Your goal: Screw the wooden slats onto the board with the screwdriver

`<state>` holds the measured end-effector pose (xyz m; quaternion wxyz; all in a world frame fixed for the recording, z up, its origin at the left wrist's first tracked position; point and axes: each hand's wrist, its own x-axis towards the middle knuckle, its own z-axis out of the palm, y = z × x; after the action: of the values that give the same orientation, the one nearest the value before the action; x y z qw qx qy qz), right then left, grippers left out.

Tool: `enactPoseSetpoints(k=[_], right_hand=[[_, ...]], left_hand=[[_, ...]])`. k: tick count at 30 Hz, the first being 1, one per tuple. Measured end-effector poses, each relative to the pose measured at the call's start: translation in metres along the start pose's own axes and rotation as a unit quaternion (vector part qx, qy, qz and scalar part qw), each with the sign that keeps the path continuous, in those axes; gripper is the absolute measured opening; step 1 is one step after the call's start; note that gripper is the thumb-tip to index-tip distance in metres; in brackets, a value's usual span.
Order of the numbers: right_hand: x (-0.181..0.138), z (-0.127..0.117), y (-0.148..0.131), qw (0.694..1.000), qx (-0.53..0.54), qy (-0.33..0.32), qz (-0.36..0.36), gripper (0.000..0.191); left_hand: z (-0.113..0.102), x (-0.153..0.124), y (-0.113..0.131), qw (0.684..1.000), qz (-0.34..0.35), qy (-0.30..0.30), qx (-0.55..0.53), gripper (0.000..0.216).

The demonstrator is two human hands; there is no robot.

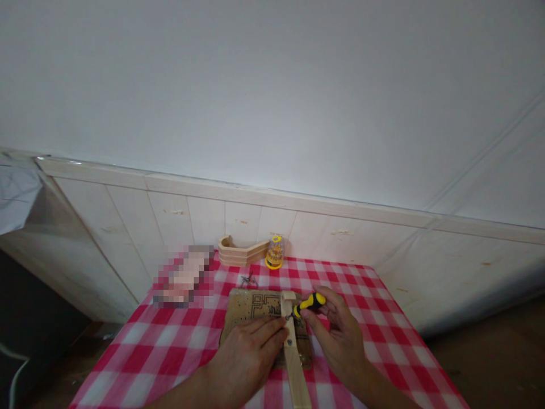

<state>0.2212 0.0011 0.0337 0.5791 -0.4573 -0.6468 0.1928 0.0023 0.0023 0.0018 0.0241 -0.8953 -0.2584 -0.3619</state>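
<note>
A light wooden piece (297, 372) with a raised block at its far end lies across a brown cardboard-like board (242, 307) with dark printed lines. My left hand (253, 349) grips the wood from the left, its fingers stretched along it and their tips beside a small screw (288, 317). Nearer to me, another screw head (290, 342) sits in the wood. My right hand (343, 335) is closed round a yellow and black screwdriver (310, 304), tilted with its tip down at the far screw. Whether the tip touches it, I cannot tell.
Behind the board lie several loose screws (249, 280). Curved wooden hook pieces (240, 255) stand by the wall, beside a clear yellow-based bit case (275, 255). A blurred-out item (185, 278) lies at the back left. The checked tablecloth (383, 312) reaches the panelled wall (327, 233).
</note>
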Motion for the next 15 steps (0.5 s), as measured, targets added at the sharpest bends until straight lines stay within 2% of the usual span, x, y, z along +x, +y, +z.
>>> enactPoseSetpoints(k=[6, 9, 15], right_hand=[[-0.0018, 0.0006, 0.0007, 1.000, 0.003, 0.015, -0.009, 0.032], [-0.0040, -0.0008, -0.0009, 0.999, 0.001, 0.023, -0.035, 0.033], [-0.0094, -0.0056, -0.0086, 0.995, -0.019, -0.012, -0.096, 0.042]], left_hand=[[-0.0005, -0.0003, -0.0002, 1.000, 0.002, 0.001, 0.002, 0.033], [-0.0014, -0.0001, -0.0006, 1.000, 0.009, 0.000, 0.002, 0.033], [-0.0006, 0.0002, -0.0008, 1.000, 0.002, 0.000, -0.001, 0.032]])
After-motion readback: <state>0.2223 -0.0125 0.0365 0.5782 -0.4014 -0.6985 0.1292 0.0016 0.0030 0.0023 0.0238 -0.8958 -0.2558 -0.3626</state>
